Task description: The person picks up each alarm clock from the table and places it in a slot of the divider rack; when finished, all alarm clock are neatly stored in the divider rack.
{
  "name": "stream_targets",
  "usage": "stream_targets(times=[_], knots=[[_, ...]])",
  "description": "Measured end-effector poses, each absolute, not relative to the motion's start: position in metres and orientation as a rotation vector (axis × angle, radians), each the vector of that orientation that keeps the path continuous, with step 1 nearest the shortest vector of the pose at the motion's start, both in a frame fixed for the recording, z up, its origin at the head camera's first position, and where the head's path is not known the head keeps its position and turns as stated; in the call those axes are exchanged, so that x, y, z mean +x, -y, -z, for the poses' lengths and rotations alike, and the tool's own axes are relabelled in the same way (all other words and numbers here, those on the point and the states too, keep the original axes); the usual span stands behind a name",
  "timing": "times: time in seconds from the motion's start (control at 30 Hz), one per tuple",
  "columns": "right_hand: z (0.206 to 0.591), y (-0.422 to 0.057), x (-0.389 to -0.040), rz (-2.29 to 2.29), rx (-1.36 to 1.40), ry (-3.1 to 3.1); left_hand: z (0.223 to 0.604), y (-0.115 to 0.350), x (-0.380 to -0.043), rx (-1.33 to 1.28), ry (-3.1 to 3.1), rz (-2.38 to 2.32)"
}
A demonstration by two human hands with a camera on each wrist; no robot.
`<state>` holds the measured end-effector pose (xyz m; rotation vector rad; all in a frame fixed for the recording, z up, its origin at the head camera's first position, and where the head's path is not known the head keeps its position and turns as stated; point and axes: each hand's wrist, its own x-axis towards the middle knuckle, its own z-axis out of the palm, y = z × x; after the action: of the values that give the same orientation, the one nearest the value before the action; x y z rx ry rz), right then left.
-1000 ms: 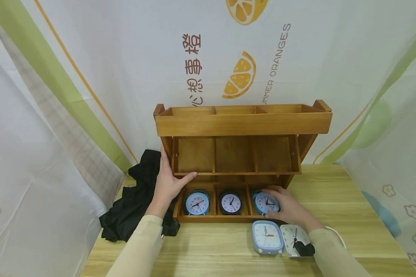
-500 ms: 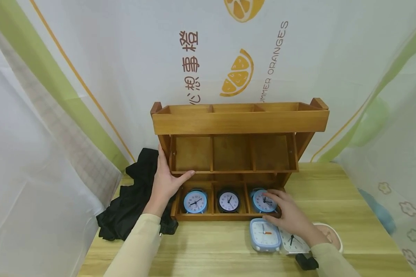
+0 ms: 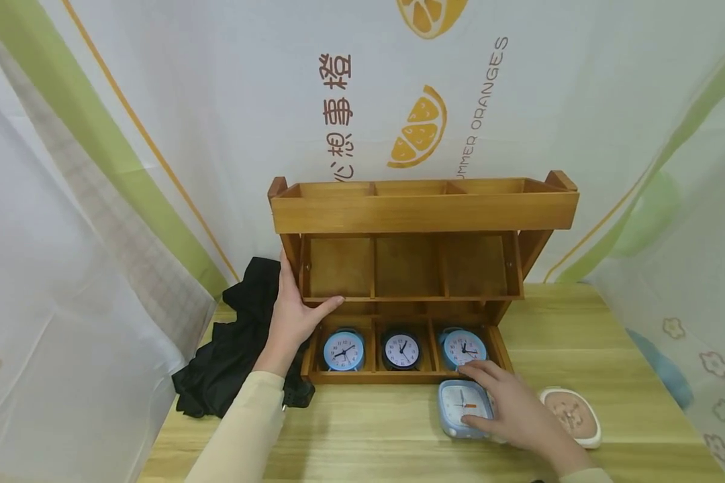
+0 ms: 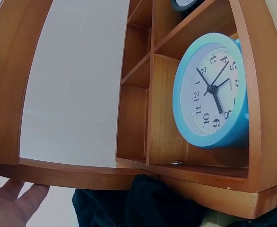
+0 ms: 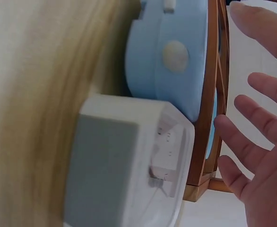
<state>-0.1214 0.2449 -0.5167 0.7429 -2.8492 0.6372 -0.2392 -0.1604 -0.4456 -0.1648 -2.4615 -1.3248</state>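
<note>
A three-tier wooden rack (image 3: 425, 215) stands on the table. My left hand (image 3: 290, 325) rests at its left side, thumb stretched across the middle tier's front edge and fingers along the side panel. In the rack's bottom row sit a round blue alarm clock (image 3: 344, 351), a black one (image 3: 401, 351) and another blue one (image 3: 464, 348), one per compartment. My right hand (image 3: 510, 406) hovers with spread fingers over a square light-blue alarm clock (image 3: 452, 402) in front of the rack. Next to that clock, a white alarm clock (image 5: 110, 161) is mostly hidden under the hand in the head view.
Right of the right hand lies a rounded white-rimmed item (image 3: 572, 414) with a pinkish-brown face. Crumpled black cloth (image 3: 235, 355) is heaped left of the rack. A printed curtain (image 3: 217, 134) hangs behind the rack, and the wooden table (image 3: 362, 443) extends in front.
My right hand has let go of the right-hand blue round clock and moved back toward me, over the square clocks. The left hand keeps its place on the rack.
</note>
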Motion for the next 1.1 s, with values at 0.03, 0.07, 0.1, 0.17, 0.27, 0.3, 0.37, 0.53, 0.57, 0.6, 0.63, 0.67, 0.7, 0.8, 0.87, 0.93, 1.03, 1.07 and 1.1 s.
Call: stream_targets(times=[0.03,0.07,0.1,0.17,0.27,0.3,0.37,0.53,0.57,0.6,0.63,0.67,0.7,0.8,0.87,0.93,1.03,1.07,1.1], knots=[[0.517,-0.244,-0.12,-0.635,0.735,2.868,0.446,0.161,-0.239,-0.164,2.465,1.319],[0.518,-0.244,-0.118,-0.631,0.727,2.891,0.446,0.162,-0.238,-0.165,2.469,1.312],[0.518,-0.243,-0.117,-0.628,0.72,2.909,0.446,0.162,-0.238,-0.167,2.471,1.305],[0.521,-0.242,-0.114,-0.637,0.708,2.925,0.446,0.162,-0.239,-0.177,2.474,1.296],[0.523,-0.241,-0.112,-0.642,0.718,2.909,0.446,0.162,-0.239,-0.174,2.474,1.287],[0.523,-0.24,-0.112,-0.637,0.722,2.896,0.446,0.162,-0.239,-0.173,2.472,1.287],[0.523,-0.239,-0.111,-0.637,0.732,2.876,0.446,0.162,-0.239,-0.168,2.47,1.289],[0.523,-0.237,-0.112,-0.641,0.728,2.872,0.446,0.162,-0.239,-0.174,2.471,1.289],[0.524,-0.237,-0.112,-0.637,0.722,2.877,0.446,0.162,-0.239,-0.179,2.469,1.285],[0.525,-0.237,-0.112,-0.633,0.717,2.88,0.446,0.162,-0.239,-0.181,2.468,1.285],[0.526,-0.237,-0.113,-0.632,0.712,2.884,0.446,0.162,-0.239,-0.178,2.466,1.289],[0.527,-0.237,-0.113,-0.627,0.707,2.886,0.446,0.162,-0.239,-0.179,2.464,1.288],[0.528,-0.237,-0.113,-0.624,0.704,2.887,0.446,0.162,-0.239,-0.179,2.464,1.287],[0.532,-0.236,-0.112,-0.628,0.699,2.879,0.446,0.162,-0.239,-0.175,2.465,1.286],[0.535,-0.235,-0.11,-0.638,0.699,2.873,0.446,0.162,-0.239,-0.178,2.473,1.275],[0.538,-0.234,-0.107,-0.653,0.698,2.871,0.445,0.161,-0.238,-0.176,2.479,1.271],[0.542,-0.231,-0.103,-0.669,0.702,2.882,0.445,0.161,-0.238,-0.171,2.487,1.266],[0.542,-0.23,-0.101,-0.679,0.703,2.889,0.445,0.161,-0.238,-0.168,2.488,1.268],[0.543,-0.229,-0.1,-0.687,0.706,2.899,0.445,0.161,-0.238,-0.164,2.487,1.269]])
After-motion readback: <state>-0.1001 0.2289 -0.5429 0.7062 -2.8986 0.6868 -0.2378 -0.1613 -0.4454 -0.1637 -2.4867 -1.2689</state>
